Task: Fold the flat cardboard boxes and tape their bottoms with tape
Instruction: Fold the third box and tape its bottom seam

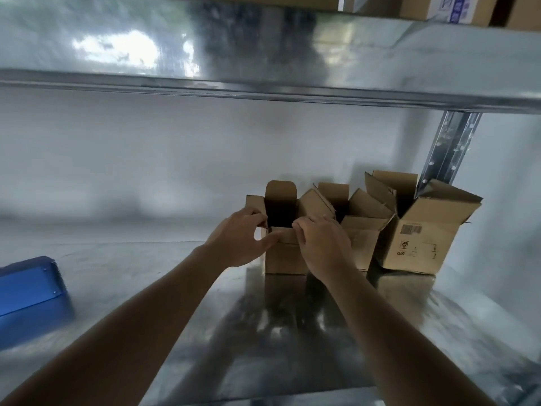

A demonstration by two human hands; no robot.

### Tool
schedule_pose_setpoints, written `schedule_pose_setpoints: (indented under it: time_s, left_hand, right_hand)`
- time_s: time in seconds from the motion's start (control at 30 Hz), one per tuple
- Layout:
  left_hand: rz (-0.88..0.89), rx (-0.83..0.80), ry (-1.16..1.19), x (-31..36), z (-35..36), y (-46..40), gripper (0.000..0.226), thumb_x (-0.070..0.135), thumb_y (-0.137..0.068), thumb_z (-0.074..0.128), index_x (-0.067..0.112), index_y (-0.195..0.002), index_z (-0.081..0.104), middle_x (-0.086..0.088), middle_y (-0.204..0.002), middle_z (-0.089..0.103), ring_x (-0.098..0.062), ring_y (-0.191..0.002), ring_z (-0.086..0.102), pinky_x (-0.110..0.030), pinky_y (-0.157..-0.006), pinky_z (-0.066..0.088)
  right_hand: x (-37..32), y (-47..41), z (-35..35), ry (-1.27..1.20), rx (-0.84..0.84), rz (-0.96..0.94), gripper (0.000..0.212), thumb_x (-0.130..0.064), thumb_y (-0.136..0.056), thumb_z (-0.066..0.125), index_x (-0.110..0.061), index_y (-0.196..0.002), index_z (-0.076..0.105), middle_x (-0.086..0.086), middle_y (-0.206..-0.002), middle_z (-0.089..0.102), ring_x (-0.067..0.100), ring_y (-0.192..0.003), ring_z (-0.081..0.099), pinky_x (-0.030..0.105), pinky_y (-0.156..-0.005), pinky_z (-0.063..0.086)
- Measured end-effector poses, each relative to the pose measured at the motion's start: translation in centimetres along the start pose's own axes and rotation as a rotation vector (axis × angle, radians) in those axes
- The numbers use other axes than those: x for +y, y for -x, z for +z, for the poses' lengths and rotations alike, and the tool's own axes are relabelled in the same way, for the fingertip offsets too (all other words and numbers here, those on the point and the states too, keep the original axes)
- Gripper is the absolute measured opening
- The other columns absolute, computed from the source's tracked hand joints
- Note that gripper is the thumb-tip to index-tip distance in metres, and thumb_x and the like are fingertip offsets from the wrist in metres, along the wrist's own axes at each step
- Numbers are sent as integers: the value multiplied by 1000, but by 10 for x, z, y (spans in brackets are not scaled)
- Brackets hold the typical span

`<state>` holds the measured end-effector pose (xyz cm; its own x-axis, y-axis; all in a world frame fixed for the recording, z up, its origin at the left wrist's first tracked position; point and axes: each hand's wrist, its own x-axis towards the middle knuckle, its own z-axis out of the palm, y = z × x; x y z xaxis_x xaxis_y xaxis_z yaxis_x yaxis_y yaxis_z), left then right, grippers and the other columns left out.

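While reaching in over the near part of the metal shelf (164, 291), leaves a blue tape dispenser (29, 297) lying well off to the left, untouched, probably parked within reach for the next bottom seam. Further in, clamps the left grip (243, 238) on the left rim of the small box (285, 257), thumb across the front wall, fingers curled over the edge. Curls the right grip (322, 244) round the right rim of the same box, fingertips hooked at the corner. Seems to steady from both sides so as to square the walls and seat the box upright in the row, rather than to fold a flap. Stands open-topped on the shelf, rear flap upright, side flaps raised. Shows only darkness inside, so cannot tell whether anything lies there. Judging by the upright stance, bottom presumably closed, though hidden, with no tape visible. Just beside on the right, a middle box (363, 230), flaps splayed outward, interior equally dark. Beyond that, by the steel post (448, 148), a larger box (418, 241) with a barcode label, flaps flung wide, leaning slightly, contents out of sight. Behind all three, a pale wall. Overhead, the upper shelf (263, 54) carrying more cartons (468, 7), cropped at the top edge.
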<state>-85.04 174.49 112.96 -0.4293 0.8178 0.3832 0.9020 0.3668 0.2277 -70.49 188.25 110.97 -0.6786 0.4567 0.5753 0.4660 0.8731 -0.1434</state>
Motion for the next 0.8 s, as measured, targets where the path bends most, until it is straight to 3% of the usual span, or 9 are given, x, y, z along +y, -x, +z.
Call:
schedule_pose_setpoints:
  time_s: [0.1, 0.17, 0.27, 0.4, 0.53, 0.67, 0.77, 0.8]
  left_hand:
    - [-14, -19, -34, 2, -2, -1, 59, 69, -98, 46, 21, -123, 68, 6, -129, 62, -15, -108, 60, -33, -91, 54]
    - [-16, -24, -75, 4, -8, -2, 50, 68, -99, 44, 24, -107, 67, 8, -117, 63, -14, -100, 60, -31, -85, 51]
    - [1, -13, -104, 6, -19, -3, 45, 64, -101, 44, 25, -96, 66, 13, -107, 63, -12, -96, 60, -31, -86, 50]
    - [61, 5, -69, 2, -35, 2, 40, 61, -99, 43, 33, -101, 73, 18, -108, 63, -9, -101, 60, -37, -90, 55]
    - [84, 12, -57, -2, -57, 20, 24, 47, -101, 53, 39, -116, 70, 19, -129, 60, -8, -117, 59, -35, -99, 52]
    - [41, -27, -142, -16, -75, 46, 52, 54, -104, 45, 31, -150, 51, 10, -157, 44, -16, -142, 46, -38, -115, 43]
    - [38, -36, -168, -32, -89, 75, 58, 57, -104, 43, 30, -156, 44, 10, -164, 35, -15, -149, 37, -37, -120, 37]
    - [42, -32, -172, -38, -95, 87, 58, 56, -104, 43, 31, -156, 43, 10, -165, 34, -14, -150, 36, -37, -120, 36]
  right_hand:
    - [0, -1, -2, -24, -1, 9, 36, -39, -111, 41, -24, -124, 70, -5, -114, 72, 13, -106, 65, 28, -94, 51]
    - [-2, -2, -6, -54, 0, 17, 36, -42, -110, 41, -24, -124, 70, -6, -111, 73, 12, -101, 66, 28, -91, 54]
    - [-7, -4, -16, -84, -18, 23, 38, -46, -109, 41, -24, -124, 69, -7, -107, 73, 11, -96, 67, 32, -87, 59]
    - [-20, -8, -33, -85, -22, 7, 40, -48, -109, 39, -24, -120, 69, -7, -105, 72, 10, -96, 64, 33, -91, 57]
    - [-44, -9, -50, -70, 7, -48, 39, -47, -108, 38, -25, -109, 70, -8, -95, 69, 9, -88, 61, 39, -91, 55]
    - [-78, 2, -60, -44, 0, -106, 31, -44, -107, 46, -24, -109, 70, -8, -97, 68, 8, -86, 61, 30, -84, 54]
    - [-108, 16, -62, -79, -18, -101, 36, -47, -106, 47, -19, -114, 68, -6, -96, 67, 12, -85, 63, 34, -80, 55]
    - [-119, 21, -63, -76, -34, -94, 41, -50, -106, 45, -20, -121, 68, -4, -106, 70, 14, -93, 67, 35, -84, 56]
